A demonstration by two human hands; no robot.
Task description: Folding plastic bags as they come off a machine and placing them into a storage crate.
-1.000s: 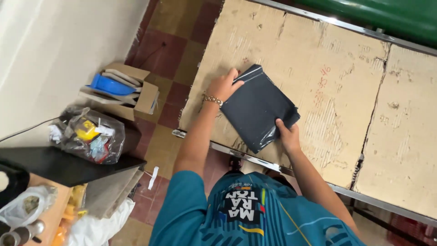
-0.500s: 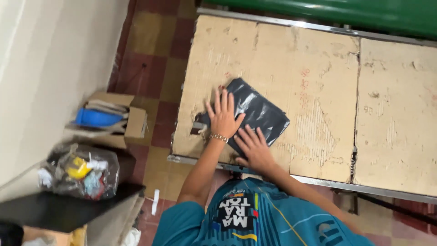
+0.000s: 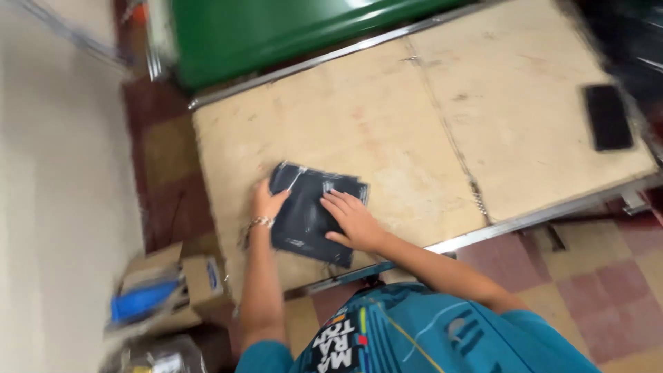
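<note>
Both hands flat, fingers open, gripping nothing: left hand [image 3: 268,204] and right hand [image 3: 352,220] press dark folded cloth [image 3: 311,214] on table [image 3: 387,131]. Looks soft, light; best pinched at edges.

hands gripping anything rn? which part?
Nothing is gripped. Both hands press on the dark folded garment lying on the table: left hand at its left edge, right hand flat on its right half.

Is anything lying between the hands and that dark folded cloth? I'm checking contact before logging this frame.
Nothing visible does. The left hand rests on the left edge of the dark folded cloth, and the right hand lies flat on top of it. The cloth sits directly on the worn board table; the black phone lies far off to the right.
</note>
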